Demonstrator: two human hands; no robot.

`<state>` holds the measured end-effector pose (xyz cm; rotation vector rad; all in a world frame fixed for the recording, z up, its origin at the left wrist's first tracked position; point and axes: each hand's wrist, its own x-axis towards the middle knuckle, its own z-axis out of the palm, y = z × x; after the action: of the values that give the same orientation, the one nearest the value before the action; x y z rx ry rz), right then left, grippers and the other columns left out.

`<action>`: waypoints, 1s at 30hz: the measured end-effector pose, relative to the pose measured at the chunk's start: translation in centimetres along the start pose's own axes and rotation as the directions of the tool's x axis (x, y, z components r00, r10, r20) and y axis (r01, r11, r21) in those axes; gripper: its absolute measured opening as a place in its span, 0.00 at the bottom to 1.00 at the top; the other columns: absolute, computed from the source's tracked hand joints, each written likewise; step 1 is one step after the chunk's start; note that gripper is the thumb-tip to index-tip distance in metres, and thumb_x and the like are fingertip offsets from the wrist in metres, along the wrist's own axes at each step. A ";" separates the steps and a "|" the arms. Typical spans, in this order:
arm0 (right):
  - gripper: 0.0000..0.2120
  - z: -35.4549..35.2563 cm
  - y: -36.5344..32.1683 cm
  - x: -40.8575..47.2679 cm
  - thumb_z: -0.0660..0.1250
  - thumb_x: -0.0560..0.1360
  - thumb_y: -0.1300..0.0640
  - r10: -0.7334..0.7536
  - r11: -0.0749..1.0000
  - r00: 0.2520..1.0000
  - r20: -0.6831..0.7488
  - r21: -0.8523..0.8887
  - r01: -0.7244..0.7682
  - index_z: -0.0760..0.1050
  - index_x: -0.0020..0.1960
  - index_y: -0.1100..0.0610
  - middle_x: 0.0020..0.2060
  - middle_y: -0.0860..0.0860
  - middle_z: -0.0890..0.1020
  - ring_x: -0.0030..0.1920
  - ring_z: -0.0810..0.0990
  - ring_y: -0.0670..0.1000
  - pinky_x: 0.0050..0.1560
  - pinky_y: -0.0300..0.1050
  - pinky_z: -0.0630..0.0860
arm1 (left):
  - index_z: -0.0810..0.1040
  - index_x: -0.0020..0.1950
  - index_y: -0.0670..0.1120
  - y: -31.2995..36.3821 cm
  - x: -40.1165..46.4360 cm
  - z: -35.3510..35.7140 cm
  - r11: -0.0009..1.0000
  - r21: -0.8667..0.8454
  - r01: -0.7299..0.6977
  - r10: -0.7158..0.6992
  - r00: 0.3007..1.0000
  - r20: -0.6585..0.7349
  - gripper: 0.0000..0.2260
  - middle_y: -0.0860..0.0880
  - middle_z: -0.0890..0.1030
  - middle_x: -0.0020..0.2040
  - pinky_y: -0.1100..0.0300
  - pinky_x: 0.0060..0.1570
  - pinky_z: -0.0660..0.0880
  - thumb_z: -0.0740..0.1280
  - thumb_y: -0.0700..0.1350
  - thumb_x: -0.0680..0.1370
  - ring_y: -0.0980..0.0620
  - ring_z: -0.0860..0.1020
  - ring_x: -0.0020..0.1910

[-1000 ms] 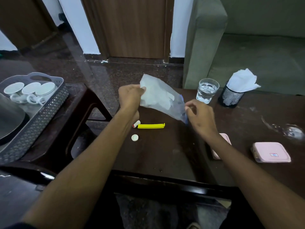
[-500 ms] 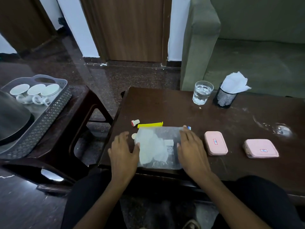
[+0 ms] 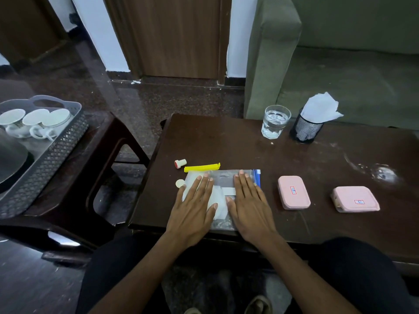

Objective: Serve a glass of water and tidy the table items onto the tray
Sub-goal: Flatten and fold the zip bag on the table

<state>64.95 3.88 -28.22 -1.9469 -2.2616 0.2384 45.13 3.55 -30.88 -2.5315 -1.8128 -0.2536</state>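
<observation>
A clear zip bag (image 3: 223, 177) with white paper inside lies flat near the front edge of the dark wooden table (image 3: 226, 141). My left hand (image 3: 195, 207) and my right hand (image 3: 249, 205) press flat on the bag, fingers straight. A yellow clip (image 3: 201, 167), a small red-capped white stopper (image 3: 180, 164) and a white round cap (image 3: 180, 183) lie just left of and beyond the bag. A glass of water (image 3: 274, 121) stands at the table's far side. The grey perforated tray (image 3: 56, 152) sits on a side table at the left.
Two pink boxes (image 3: 293, 192) (image 3: 356, 199) lie to the right of the bag. A black mesh holder with tissues (image 3: 306, 130) stands beside the glass. Three white cups (image 3: 36, 121) sit in the tray. A green sofa (image 3: 340, 64) stands behind the table.
The bag came down from mid-air onto the table. My hands moved from its sides onto its top and now press it flat.
</observation>
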 end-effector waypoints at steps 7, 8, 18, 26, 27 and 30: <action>0.31 -0.5 0.9 0.2 0.43 0.85 0.44 0.051 0.998 0.999 -0.012 -0.042 -0.052 0.43 0.84 0.56 0.84 0.52 0.44 0.84 0.43 0.49 0.83 0.49 0.49 | 0.51 0.87 0.48 -0.3 0.0 0.1 0.999 -0.042 0.007 -0.006 1.000 0.029 0.30 0.51 0.50 0.87 0.46 0.81 0.52 0.42 0.60 0.87 0.54 0.47 0.86; 0.31 -0.6 0.8 0.2 0.43 0.85 0.45 0.050 0.998 0.999 -0.008 -0.039 -0.050 0.42 0.84 0.56 0.84 0.52 0.43 0.84 0.43 0.49 0.83 0.49 0.48 | 0.50 0.87 0.48 -0.3 0.0 0.0 0.999 -0.052 0.009 -0.007 0.999 0.044 0.30 0.51 0.49 0.87 0.45 0.82 0.52 0.41 0.60 0.87 0.54 0.46 0.86; 0.18 -5.5 0.7 -3.3 0.63 0.81 0.57 0.252 0.964 0.958 -0.137 0.119 -0.237 0.70 0.70 0.59 0.64 0.57 0.77 0.64 0.75 0.59 0.59 0.52 0.75 | 0.48 0.87 0.53 1.2 0.3 -3.0 0.965 -0.262 -0.009 -0.005 0.999 -0.051 0.30 0.58 0.45 0.86 0.52 0.83 0.42 0.44 0.62 0.87 0.62 0.42 0.84; 0.16 -5.4 0.1 -2.7 0.66 0.80 0.47 0.372 0.913 0.928 0.010 0.174 -0.368 0.72 0.58 0.59 0.56 0.58 0.78 0.57 0.77 0.59 0.52 0.51 0.75 | 0.67 0.82 0.49 2.5 0.3 -3.1 0.994 -0.056 0.090 -0.084 0.991 0.101 0.34 0.50 0.61 0.85 0.41 0.67 0.65 0.46 0.66 0.83 0.48 0.69 0.74; 0.15 -5.3 0.0 -2.1 0.66 0.80 0.48 0.358 0.921 0.934 0.002 0.163 -0.353 0.72 0.58 0.59 0.56 0.58 0.78 0.58 0.77 0.59 0.53 0.52 0.75 | 0.69 0.80 0.48 2.8 0.3 -3.2 0.995 -0.029 0.099 -0.096 0.992 0.085 0.33 0.48 0.64 0.83 0.42 0.64 0.67 0.48 0.66 0.83 0.46 0.72 0.71; 0.14 -5.6 0.3 -0.6 0.65 0.80 0.49 0.317 0.944 0.948 -0.020 0.104 -0.313 0.72 0.59 0.58 0.57 0.58 0.77 0.59 0.76 0.59 0.56 0.53 0.74 | 0.69 0.80 0.44 4.0 0.6 -3.3 0.989 0.046 0.137 -0.141 0.986 0.093 0.34 0.41 0.66 0.82 0.43 0.63 0.68 0.49 0.65 0.83 0.41 0.73 0.68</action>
<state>66.49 3.46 -22.86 -2.2311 -1.8663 0.3415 48.66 2.40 -27.20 -2.4339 -2.0116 -0.0976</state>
